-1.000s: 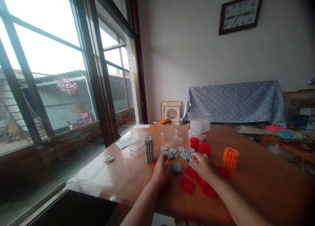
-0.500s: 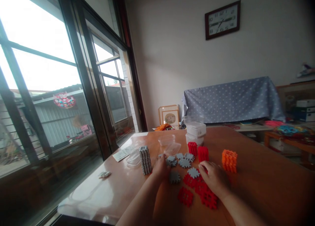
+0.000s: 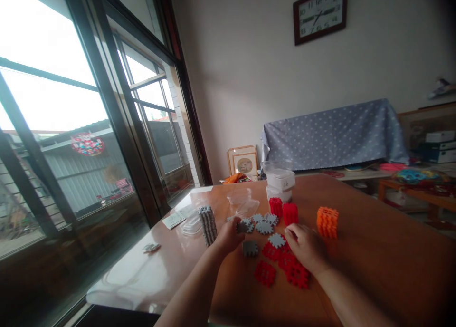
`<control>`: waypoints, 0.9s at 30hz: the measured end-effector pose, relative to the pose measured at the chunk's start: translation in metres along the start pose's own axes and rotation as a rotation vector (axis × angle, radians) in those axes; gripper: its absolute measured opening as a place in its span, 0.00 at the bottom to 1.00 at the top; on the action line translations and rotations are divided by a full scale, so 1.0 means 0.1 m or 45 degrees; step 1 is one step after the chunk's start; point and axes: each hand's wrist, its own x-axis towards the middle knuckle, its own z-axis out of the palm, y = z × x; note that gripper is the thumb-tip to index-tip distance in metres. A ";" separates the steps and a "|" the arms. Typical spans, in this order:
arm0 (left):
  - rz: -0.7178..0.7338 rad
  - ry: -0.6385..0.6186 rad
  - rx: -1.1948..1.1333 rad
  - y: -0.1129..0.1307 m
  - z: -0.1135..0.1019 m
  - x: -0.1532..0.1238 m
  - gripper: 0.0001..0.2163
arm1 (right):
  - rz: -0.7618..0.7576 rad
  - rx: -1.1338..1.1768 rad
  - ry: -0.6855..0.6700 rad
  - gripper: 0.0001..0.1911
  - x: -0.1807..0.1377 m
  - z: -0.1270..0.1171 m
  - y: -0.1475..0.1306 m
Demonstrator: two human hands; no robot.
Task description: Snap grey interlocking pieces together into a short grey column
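Landmark: grey stack (image 3: 207,225) of notched tiles on the table; I'm placing everything off it.
Table: brown wood (image 3: 377,236), glossy, strong window glare on the window side of the stack.
Left hand (image 3: 228,236): just beside the stack, away from the window; fingers closed on a grey tile (image 3: 241,227).
Right hand (image 3: 304,246): further from the stack on that same side, fingers curled, by a pale tile (image 3: 277,241) lying over the red ones; can't tell whether it grips anything.
Loose grey tiles (image 3: 264,227): cluster past the left hand from the stack; one single tile (image 3: 250,248) sits nearer the person than the stack.
Red tiles (image 3: 265,273): flat, nearer the person than the stack, some overlapping.
Orange stack (image 3: 327,221): well apart from the grey one, beyond the right hand.
Clear lids (image 3: 191,224): just on the window side of the stack.
White tubs (image 3: 280,180): piled at the far edge, beyond the stack.
Window (image 3: 50,103): dark-framed, flanking the stack, sheds visible outside.
Back wall (image 3: 245,80): far behind the stack; clock (image 3: 319,14) up high, dotted cloth (image 3: 331,137) below.
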 end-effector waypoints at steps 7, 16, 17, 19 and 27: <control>0.087 -0.199 -0.070 0.12 -0.07 -0.33 0.22 | -0.014 -0.032 -0.039 0.13 0.00 0.00 -0.02; 0.057 -0.230 -0.048 0.14 0.09 -0.37 0.23 | -0.040 -0.058 -0.003 0.14 -0.02 -0.01 -0.04; 0.058 -0.223 -0.050 0.13 0.10 -0.37 0.24 | -0.045 -0.058 0.002 0.13 -0.02 -0.01 -0.04; 0.061 -0.214 -0.054 0.11 0.11 -0.36 0.28 | -0.053 -0.056 0.005 0.13 -0.02 -0.01 -0.05; 0.048 -0.236 -0.090 0.05 0.12 -0.34 0.27 | -0.055 -0.052 0.012 0.13 -0.03 0.01 -0.04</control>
